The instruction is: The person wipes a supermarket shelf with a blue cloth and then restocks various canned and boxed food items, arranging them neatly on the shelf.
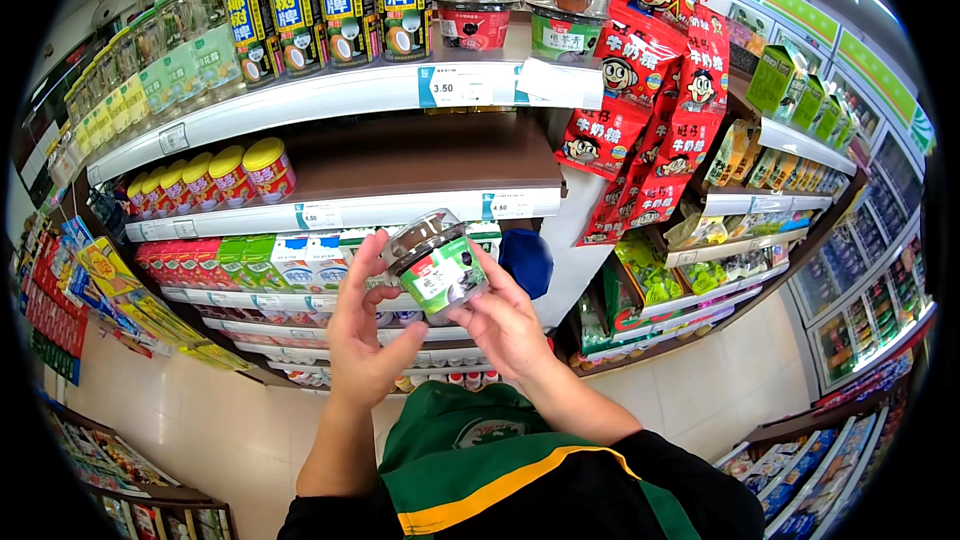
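My right hand grips a plastic dessert cup from its right side and underneath. The cup is tilted, with a clear domed lid over a dark inner part and a green and white printed label. To its left, my left hand is raised with fingers apart and holds nothing; whether a fingertip brushes the lid I cannot tell. Behind both hands runs a shelf unit. On its upper shelf, a similar green-labelled cup stands beside red-labelled cups.
Tall black drink cartons line the upper shelf. Yellow-lidded cans stand on the shelf below, above small milk cartons. Red candy bags hang from the right post, above a dark blue object. Tiled floor shows behind at left.
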Motion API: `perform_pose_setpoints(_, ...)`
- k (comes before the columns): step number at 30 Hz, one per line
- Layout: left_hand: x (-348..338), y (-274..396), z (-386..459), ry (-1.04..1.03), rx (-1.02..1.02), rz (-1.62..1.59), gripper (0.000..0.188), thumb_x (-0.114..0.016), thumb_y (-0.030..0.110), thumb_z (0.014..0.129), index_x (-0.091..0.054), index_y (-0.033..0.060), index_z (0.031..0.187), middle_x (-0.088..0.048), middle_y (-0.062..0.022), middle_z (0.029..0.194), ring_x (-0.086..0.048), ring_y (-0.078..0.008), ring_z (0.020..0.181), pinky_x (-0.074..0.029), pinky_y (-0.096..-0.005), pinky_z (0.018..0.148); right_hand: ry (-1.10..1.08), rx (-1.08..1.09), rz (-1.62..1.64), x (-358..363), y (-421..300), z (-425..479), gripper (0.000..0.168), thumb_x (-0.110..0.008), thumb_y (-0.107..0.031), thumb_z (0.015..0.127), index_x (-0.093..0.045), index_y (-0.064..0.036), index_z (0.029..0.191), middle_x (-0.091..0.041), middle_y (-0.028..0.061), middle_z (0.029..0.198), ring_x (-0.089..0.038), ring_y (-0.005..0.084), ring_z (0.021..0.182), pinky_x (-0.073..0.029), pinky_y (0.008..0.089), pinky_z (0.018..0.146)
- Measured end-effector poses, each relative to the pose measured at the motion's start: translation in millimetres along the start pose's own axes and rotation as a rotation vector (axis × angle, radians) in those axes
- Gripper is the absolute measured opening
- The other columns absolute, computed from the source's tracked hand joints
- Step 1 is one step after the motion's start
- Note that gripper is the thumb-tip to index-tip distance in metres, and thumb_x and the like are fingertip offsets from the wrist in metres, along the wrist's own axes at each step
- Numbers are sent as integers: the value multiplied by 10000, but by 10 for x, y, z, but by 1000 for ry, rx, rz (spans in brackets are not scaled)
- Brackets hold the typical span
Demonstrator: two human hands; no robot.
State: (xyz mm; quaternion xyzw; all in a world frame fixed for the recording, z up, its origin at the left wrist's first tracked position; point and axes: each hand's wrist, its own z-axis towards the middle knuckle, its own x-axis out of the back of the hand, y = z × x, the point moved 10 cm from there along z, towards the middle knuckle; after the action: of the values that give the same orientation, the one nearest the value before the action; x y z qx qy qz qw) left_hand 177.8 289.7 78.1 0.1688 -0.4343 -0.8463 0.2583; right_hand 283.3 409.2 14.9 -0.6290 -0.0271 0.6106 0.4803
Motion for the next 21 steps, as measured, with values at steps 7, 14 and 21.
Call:
perform_pose_setpoints(7, -217, 313, 32, -52, -281, 734, 976, -853, 146, 672, -390, 24, 1522, -453, -129, 1551, -426, -298, 1395, -368, -419, 1120, -7, -269, 313, -43, 393, -22, 525, -444, -157, 1031, -340, 30, 1511, -497, 212, 1467, -522, 369, 1328, -413, 485, 1135)
perform_pose_setpoints(14, -200, 185, 0, -23, -216, 558, 963, -852, 85, 659, -408, 4, 1510, -491, -155, 1513, -465, -363, 1373, -368, -452, 1131, -11, -390, 386, 15, 657, -94, 533, -391, -234, 1051, -345, 45, 1503, -524, 230, 1439, -532, 373, 1313, -397, 470, 1150)
perform_pose_setpoints(21, -242, 123, -42, -56, -200, 639, 951, -859, 83, 670, -416, 3, 1507, -493, -189, 1495, -493, -337, 1356, -386, -423, 1124, 21, -432, 399, 107, 724, -155, 534, -386, -236, 1048, -351, 44, 1501, -515, 230, 1447, -515, 374, 1328, -374, 491, 1164)
